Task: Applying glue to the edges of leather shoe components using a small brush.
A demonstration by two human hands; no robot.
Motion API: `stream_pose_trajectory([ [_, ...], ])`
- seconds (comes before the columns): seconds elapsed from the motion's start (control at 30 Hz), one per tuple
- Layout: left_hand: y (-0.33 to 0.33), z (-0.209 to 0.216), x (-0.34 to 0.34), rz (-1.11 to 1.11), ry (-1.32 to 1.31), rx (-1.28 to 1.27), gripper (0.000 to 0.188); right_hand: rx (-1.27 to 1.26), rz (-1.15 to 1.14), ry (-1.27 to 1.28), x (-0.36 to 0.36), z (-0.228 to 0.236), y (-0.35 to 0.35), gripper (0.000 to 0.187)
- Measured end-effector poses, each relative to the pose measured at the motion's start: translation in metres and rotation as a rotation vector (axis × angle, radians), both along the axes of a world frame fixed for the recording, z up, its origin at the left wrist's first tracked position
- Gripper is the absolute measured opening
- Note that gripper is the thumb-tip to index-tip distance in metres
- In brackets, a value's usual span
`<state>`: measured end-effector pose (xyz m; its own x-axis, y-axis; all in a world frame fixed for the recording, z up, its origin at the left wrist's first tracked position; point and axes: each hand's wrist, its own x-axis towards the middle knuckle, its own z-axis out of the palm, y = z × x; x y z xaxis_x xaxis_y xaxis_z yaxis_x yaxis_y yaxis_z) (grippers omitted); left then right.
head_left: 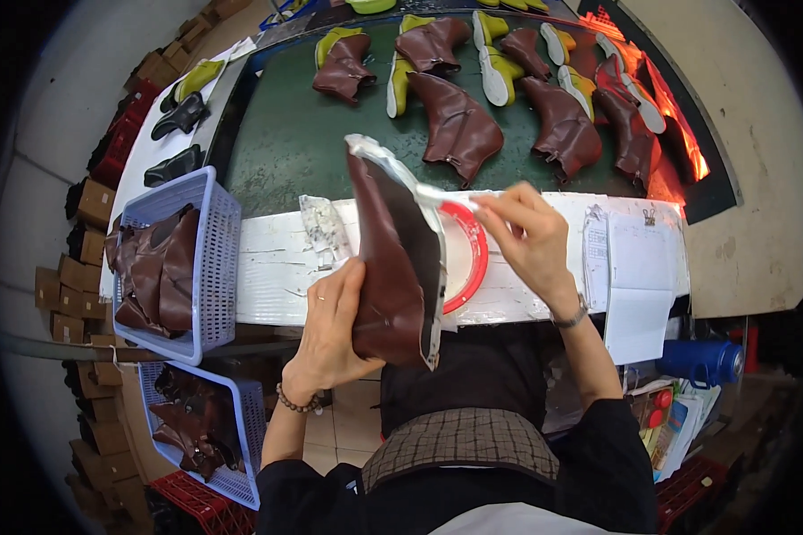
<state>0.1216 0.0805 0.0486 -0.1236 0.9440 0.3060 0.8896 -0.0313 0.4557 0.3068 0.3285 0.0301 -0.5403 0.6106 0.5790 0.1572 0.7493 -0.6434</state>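
My left hand (328, 316) is closed around the lower part of a brown leather boot upper (385, 276). The upper is tilted, with its dark inner side and a whitish, smeared bottom edge turned to the right. Between the fingertips of my right hand (528, 234) is a slim white brush (432, 193), its tip against that edge. Just behind the upper, partly hidden by it, stands a bowl with a red rim (478, 281) and whitish contents. A stained, crumpled cloth-like piece (324, 227) lies left of the upper.
Brown boots (458, 125) and yellow-green shoe forms (500, 71) with white soles lie on the green belt (285, 152). A blue basket (214, 259) of brown uppers stands left, another basket (252, 419) below it. Papers (641, 276) and a blue flask (700, 361) are right.
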Motion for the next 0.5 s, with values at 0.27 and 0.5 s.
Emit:
stream_pose_trajectory([
  [0.27, 0.005, -0.008, -0.003, 0.136, -0.133, 0.182, 0.124, -0.069, 0.197, 0.160, 0.001, -0.006, 0.007, 0.019],
  [0.5, 0.018, -0.035, -0.027, 0.186, -0.109, 0.369, 0.126, -0.176, 0.324, 0.130, 0.020, -0.017, -0.020, 0.025],
])
